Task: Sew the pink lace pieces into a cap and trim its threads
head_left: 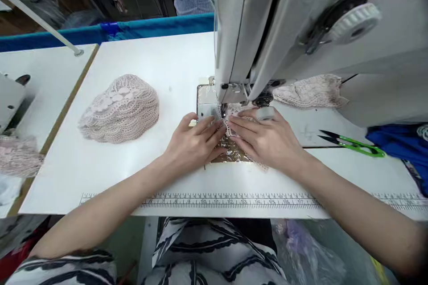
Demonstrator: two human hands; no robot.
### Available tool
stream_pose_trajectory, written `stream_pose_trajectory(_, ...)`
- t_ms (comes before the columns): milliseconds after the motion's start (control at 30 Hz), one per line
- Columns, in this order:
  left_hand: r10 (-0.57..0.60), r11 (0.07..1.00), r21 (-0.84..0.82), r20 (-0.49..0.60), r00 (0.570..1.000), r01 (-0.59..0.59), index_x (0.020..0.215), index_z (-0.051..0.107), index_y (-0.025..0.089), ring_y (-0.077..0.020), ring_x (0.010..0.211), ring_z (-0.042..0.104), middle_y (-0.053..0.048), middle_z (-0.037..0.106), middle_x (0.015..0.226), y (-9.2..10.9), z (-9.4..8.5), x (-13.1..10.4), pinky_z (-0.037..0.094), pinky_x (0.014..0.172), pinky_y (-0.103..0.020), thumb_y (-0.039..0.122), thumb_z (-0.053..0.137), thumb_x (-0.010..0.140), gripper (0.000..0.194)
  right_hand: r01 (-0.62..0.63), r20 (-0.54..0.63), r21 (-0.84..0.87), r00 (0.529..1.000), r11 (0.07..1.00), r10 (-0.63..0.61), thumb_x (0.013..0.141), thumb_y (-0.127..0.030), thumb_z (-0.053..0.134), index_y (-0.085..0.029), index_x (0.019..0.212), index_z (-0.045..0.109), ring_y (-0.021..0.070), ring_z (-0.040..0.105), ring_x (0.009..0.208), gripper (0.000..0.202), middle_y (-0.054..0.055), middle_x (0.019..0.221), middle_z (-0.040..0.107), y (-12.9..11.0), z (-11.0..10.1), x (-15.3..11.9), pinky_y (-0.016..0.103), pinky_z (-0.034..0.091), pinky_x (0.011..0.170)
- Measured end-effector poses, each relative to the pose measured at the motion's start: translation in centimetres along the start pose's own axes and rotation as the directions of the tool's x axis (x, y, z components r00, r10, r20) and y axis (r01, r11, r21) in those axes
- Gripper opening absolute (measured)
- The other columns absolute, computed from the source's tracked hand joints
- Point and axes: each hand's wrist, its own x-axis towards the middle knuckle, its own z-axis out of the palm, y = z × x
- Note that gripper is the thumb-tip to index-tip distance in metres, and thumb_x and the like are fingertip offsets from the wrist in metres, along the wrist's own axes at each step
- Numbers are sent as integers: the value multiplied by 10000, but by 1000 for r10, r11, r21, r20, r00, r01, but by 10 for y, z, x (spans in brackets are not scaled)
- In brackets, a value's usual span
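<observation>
A piece of pale pink lace (233, 109) lies under the presser foot (224, 110) of a sewing machine (240, 26). My left hand (198, 140) rests palm down at the left of the foot, fingers stretched out, their tips at the lace's left edge. Flat on the lace from the right lies my right hand (265, 136), its fingers extended and close together, pointing at the foot. Part of the lace is hidden beneath this hand and shows again below it. Shiny brown tape (230, 153) covers the table in front of the metal needle plate (205, 95).
A heap of pink lace (122, 109) sits on the left of the white table (177, 62). More lace (310, 91) lies behind the right hand. Green-handled scissors (354, 142) and blue cloth (401, 151) are at the right. A printed ruler (230, 200) runs along the front edge.
</observation>
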Motion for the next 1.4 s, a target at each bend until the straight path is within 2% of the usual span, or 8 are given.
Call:
stream_pose_trajectory(133, -1, 1000, 1, 11, 1000, 1, 1221, 674, 127, -224, 1142, 666, -83, 756, 1185, -1, 3, 2, 376, 964, -430, 397, 511, 1024, 372, -12, -21, 0, 1000, 1000, 12, 1031, -306, 514, -105, 1183, 725, 248, 669, 1026, 328, 41, 1142, 760, 0, 4, 1, 429, 421, 1001)
stream_pose_trajectory(433, 2, 1000, -8, 36, 999, -2, 1257, 659, 114, -247, 1175, 654, -109, 745, 1206, -7, 5, 3, 382, 972, -458, 435, 502, 1023, 427, -31, 42, -32, 999, 999, 32, 1040, -356, 493, -101, 1262, 686, 273, 647, 1074, 389, 86, 1134, 762, 3, 8, 2, 442, 393, 1017)
stream_pose_trajectory(800, -24, 998, -58, 60, 998, 27, 1288, 647, 121, -275, 1207, 639, -138, 731, 1228, -9, 9, 4, 380, 1014, -489, 443, 479, 1028, 447, -57, 101, -45, 993, 997, 62, 1050, -352, 460, -90, 1332, 628, 289, 607, 1125, 420, 112, 1256, 713, 6, 9, 7, 460, 364, 1027)
stream_pose_trajectory(967, -24, 999, -43, 56, 998, 26, 1280, 647, 108, -271, 1203, 641, -137, 723, 1246, -10, 9, 4, 381, 1012, -493, 453, 467, 1031, 461, -65, 114, -34, 991, 997, 69, 1045, -341, 462, -89, 1339, 621, 293, 604, 1119, 418, 112, 1295, 694, 6, 8, 8, 463, 369, 1021)
stream_pose_trajectory(1133, -25, 999, -34, 44, 999, 27, 1278, 643, 93, -277, 1183, 648, -143, 712, 1267, -10, 9, 5, 375, 1009, -495, 460, 464, 1030, 477, -93, 141, -22, 985, 995, 95, 1047, -364, 451, -94, 1364, 603, 300, 592, 1147, 444, 127, 1248, 715, 6, 9, 8, 474, 366, 1026)
stream_pose_trajectory(1300, -28, 1000, -8, 55, 998, 28, 1292, 634, 122, -269, 1198, 633, -125, 699, 1298, -11, 9, 3, 367, 1025, -486, 470, 445, 1035, 472, -97, 144, -13, 985, 995, 98, 1054, -365, 425, -95, 1344, 620, 298, 584, 1164, 442, 134, 1251, 712, 5, 11, 7, 484, 354, 1053)
stream_pose_trajectory(1400, -29, 1000, 7, 35, 999, 29, 1271, 649, 136, -267, 1174, 634, -118, 709, 1282, -9, 8, 3, 373, 1020, -477, 458, 462, 1029, 444, -114, 118, 55, 987, 992, 107, 1050, -407, 424, -109, 1302, 652, 292, 593, 1154, 452, 125, 1234, 719, 8, 12, 8, 477, 363, 1064)
